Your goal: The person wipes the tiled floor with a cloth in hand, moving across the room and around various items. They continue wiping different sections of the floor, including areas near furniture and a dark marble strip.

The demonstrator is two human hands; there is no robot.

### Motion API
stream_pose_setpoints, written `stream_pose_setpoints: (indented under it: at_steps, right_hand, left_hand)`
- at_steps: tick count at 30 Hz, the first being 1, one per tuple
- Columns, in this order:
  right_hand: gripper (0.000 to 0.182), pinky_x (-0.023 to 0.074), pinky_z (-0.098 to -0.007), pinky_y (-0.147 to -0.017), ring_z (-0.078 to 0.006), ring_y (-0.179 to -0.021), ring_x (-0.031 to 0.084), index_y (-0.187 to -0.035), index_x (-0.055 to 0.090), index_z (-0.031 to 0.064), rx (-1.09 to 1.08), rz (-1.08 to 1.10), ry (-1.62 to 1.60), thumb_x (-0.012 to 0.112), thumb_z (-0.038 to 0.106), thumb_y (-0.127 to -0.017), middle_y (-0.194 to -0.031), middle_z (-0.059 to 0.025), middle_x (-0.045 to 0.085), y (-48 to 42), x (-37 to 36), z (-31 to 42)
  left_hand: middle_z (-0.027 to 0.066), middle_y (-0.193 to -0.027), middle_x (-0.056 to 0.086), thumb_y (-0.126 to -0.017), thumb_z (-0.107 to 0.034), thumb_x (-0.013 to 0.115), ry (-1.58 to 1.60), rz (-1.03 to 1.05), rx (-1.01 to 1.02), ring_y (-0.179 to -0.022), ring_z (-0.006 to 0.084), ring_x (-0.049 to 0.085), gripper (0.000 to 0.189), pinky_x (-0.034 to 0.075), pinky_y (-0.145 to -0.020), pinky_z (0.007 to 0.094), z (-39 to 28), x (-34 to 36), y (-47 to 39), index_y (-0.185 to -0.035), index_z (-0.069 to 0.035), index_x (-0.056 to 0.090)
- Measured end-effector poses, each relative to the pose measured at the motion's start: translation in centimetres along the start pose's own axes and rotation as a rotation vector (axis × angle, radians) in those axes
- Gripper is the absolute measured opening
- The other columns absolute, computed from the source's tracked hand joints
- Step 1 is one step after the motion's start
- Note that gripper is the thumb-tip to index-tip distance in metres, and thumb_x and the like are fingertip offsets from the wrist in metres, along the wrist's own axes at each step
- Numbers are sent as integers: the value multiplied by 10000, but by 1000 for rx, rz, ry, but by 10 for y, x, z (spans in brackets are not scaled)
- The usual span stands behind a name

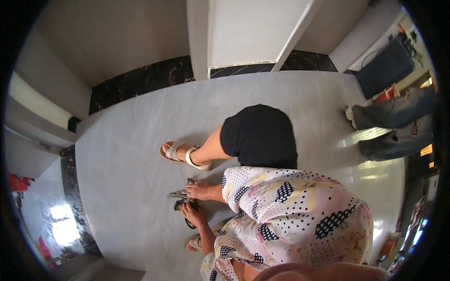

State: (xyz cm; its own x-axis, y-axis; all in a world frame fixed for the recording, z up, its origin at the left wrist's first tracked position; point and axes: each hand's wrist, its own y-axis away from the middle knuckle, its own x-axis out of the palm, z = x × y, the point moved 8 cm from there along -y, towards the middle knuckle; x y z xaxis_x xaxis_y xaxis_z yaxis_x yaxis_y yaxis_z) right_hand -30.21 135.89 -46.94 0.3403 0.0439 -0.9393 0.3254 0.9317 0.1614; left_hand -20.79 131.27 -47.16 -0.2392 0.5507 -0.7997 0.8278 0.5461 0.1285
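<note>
A crumpled grey cloth (178, 195) lies under and around my right hand (198, 190), whose fingers are closed on it. Just below in the picture, my left hand (193, 215) grips a dark item with a curved rim (190, 224), perhaps a shoe; the hand covers much of it. The cloth and this item are side by side, close to the floor. My sandalled foot (177, 152) stands above the hands in the picture. A second sandal (194, 243), partly hidden by my arm and patterned shirt, is below them.
Grey glossy floor (126, 175) surrounds me, edged by a black marbled skirting (147, 79). A white door or panel (246, 31) is at the top. Another person's legs in jeans (390, 114) stand at the right, near a dark flat panel (386, 66). A red item (19, 183) is far left.
</note>
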Motion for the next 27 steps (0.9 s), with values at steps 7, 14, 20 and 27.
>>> stream_pose_setpoints:
  at_steps: [7,14,20,27]
  right_hand:
    - [284,458,-424,-745,-319,-865,588,-966,600,123,437,-187,-704,539,162,-691,-899,-146,618,-81,-141,-7]
    - [275,477,-373,-607,-269,-697,617,-987,567,93,446,-572,-849,525,133,-718,-782,-137,625,-144,-319,-107]
    - [346,485,-346,-623,-219,-715,619,-1081,563,98,699,-847,-522,537,100,-736,-841,-115,635,-70,-295,-264]
    - [372,434,-413,-794,-297,-988,538,-1133,500,153,1310,-780,-154,500,117,-763,-1062,-125,576,110,-181,-354]
  left_hand:
    - [132,-863,614,-627,-119,635,719,-169,-257,-733,220,582,366,467,-715,350,21,-84,-86,-966,4,572]
    - [94,-856,580,-631,-70,590,817,-265,-111,-748,171,546,388,465,-683,310,-16,-169,-220,-1010,-4,539]
    - [87,-842,598,-636,-75,580,585,-444,-237,-710,187,565,387,472,-666,324,112,-193,-241,-1019,-34,547]
    - [168,-1005,586,-644,-81,530,354,-561,-667,-901,308,562,499,440,-792,386,277,-186,-118,-1139,-26,498]
